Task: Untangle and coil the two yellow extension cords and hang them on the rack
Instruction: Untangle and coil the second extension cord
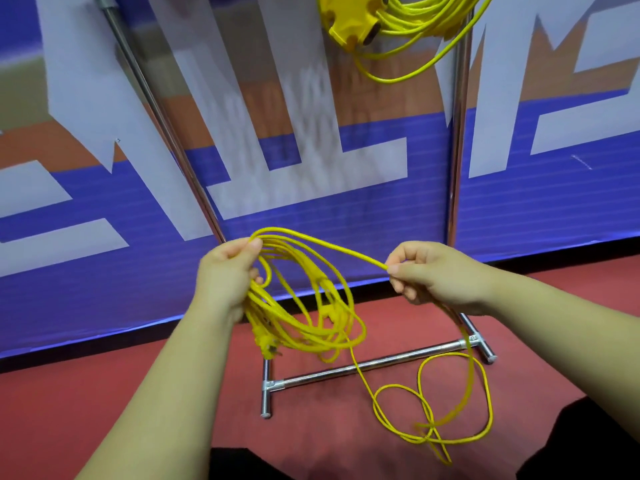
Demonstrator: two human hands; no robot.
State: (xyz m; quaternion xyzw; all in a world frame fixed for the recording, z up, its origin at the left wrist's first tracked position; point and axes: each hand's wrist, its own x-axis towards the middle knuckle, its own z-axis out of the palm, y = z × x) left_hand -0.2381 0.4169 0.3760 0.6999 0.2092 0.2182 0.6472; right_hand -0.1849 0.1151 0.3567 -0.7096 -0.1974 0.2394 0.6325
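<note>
Second yellow cord [266,310]: thin, limp, light, loops slip easily. Left hand [225,275] fingers curl round the coil top; right hand [433,275] pinches the running strand at 3 o'clock, the place to feed from. Loose tail [429,433] on floor [311,434] at 5. First cord [415,22] hangs on rack [457,150] at 12

Two yellow extension cords: one hung cord [415,26] up top, one looped cord [304,306] lower down. One socket block [349,22] (on the upper cord) and one plug [267,344]. Two hands: left hand [225,275], right hand [436,275]. One metal rack [455,188], with two uprights, left pole [156,109] and right pole [462,98], one crossbar [374,363], and two feet, left foot [266,400] and right foot [483,349]. One printed banner [346,216].
</note>
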